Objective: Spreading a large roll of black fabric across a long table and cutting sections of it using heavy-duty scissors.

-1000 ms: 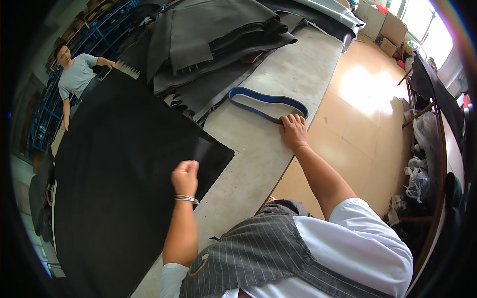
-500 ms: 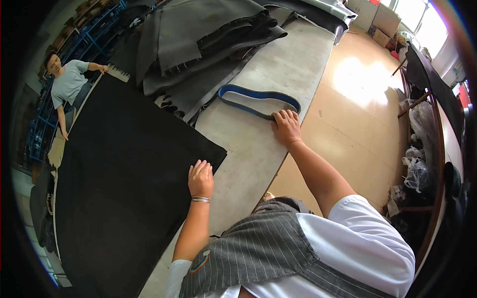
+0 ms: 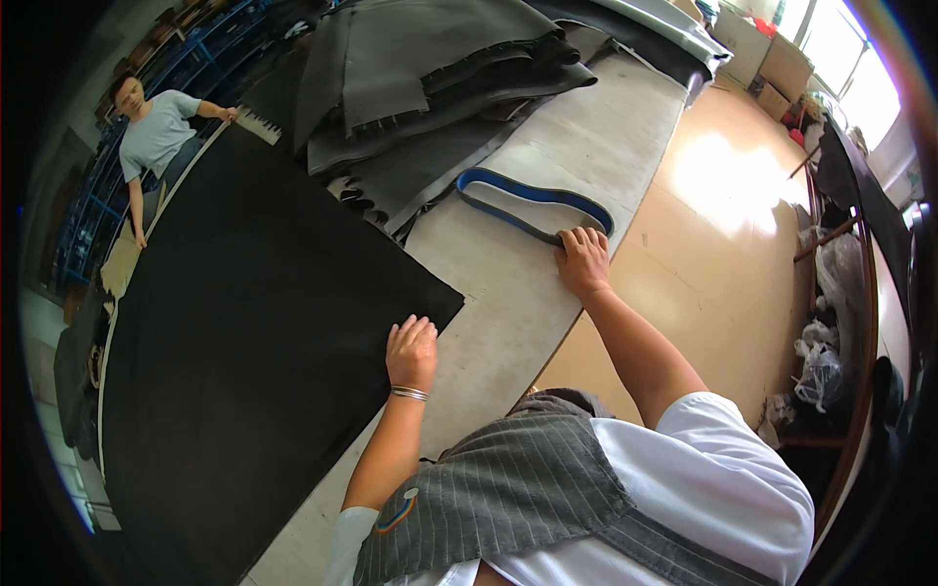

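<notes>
Fingers extended, my left hand (image 3: 412, 352) lies flat on a large black leather-like sheet (image 3: 244, 332), close to its right corner. My right hand (image 3: 584, 262) is curled over the near right end of a belt loop (image 3: 528, 186), blue inside and dark grey outside. The loop stands on its edge on the pale tabletop, and its far end points left toward the piled sheets. My palm hides part of the gripped end. At the far left edge of the black sheet, a co-worker (image 3: 161, 132) in a light shirt has both hands on its border.
Folded dark grey sheets (image 3: 391, 78) with ragged edges are piled on the pale table (image 3: 498, 303) beyond the black sheet. Tan tiled floor (image 3: 684, 254) runs along its right side. A rack with plastic bags (image 3: 819, 352) stands at far right, blue shelving (image 3: 200, 54) at back left.
The view has turned slightly, so the scene sits farther right. Both my hands keep their places, one on the sheet and one at the belt loop.
</notes>
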A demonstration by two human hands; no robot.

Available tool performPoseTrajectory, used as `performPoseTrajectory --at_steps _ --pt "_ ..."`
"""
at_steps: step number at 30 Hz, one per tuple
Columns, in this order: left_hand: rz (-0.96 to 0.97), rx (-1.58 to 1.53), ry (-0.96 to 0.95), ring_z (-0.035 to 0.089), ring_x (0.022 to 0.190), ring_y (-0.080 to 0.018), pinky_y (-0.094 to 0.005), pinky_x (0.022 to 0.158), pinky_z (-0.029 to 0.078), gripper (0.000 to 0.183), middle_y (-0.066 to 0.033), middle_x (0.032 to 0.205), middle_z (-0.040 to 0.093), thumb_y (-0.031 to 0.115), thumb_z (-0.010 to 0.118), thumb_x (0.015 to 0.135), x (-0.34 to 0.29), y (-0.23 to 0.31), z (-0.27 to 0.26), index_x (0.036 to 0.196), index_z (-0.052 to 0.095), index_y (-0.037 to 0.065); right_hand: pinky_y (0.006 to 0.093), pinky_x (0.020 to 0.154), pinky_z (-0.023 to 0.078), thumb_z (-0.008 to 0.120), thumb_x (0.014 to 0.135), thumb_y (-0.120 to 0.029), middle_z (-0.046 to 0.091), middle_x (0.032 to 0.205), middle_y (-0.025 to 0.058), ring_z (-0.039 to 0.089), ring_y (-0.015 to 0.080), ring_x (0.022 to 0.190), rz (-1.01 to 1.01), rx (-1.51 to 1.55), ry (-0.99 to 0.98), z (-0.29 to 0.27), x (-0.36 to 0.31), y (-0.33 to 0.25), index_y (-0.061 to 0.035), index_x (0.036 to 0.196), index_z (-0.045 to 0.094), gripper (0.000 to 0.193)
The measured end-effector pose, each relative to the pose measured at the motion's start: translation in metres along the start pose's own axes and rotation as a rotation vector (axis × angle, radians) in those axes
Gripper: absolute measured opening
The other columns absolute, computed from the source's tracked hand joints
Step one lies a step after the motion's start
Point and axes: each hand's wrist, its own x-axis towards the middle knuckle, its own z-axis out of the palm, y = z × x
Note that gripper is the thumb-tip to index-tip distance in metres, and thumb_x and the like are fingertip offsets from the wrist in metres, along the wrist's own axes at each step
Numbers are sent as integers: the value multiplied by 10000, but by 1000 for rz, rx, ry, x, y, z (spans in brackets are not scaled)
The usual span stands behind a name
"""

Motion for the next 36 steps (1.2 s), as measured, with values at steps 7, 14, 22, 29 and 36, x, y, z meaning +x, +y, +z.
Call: performPoseTrajectory --at_steps 7,14,22,29,36 --pt "-103 -58 -74 588 918 -262 -361 819 487 226 -63 964 627 77 640 755 7 20 -6 979 658 62 373 835 346 719 696 -239 595 820 27 544 224 890 81 63 8 -5 14 -6 -101 826 631 208" --pt "-161 85 -215 528 986 -242 -378 874 442 353 -66 1024 569 162 659 732 13 40 -10 1064 615 47 370 787 339 731 686 -222 604 785 32 540 226 814 -111 268 -18 -35 37 -51 -91 838 636 222" --pt "-373 158 -542 304 1299 -249 -543 967 323 618 -95 1352 370 321 593 804 13 67 -18 1315 389 37 356 748 359 741 653 -207 602 743 27 546 229 748 -580 682 -205 -12 61 -142 -79 806 636 225" --pt "-375 -28 -570 173 1378 -281 -490 1090 178 688 -141 1466 233 350 564 826 -15 69 -28 1367 319 4 378 782 381 723 666 -204 629 807 39 566 236 794 -841 691 -174 50 46 -220 -86 821 651 208" --pt "-508 -210 -525 151 1391 -270 -456 1114 162 593 -117 1479 228 324 545 855 -136 79 -83 1350 374 45 438 918 372 692 719 -142 622 870 81 555 282 872 -877 627 -311 63 25 -203 -60 879 630 189"
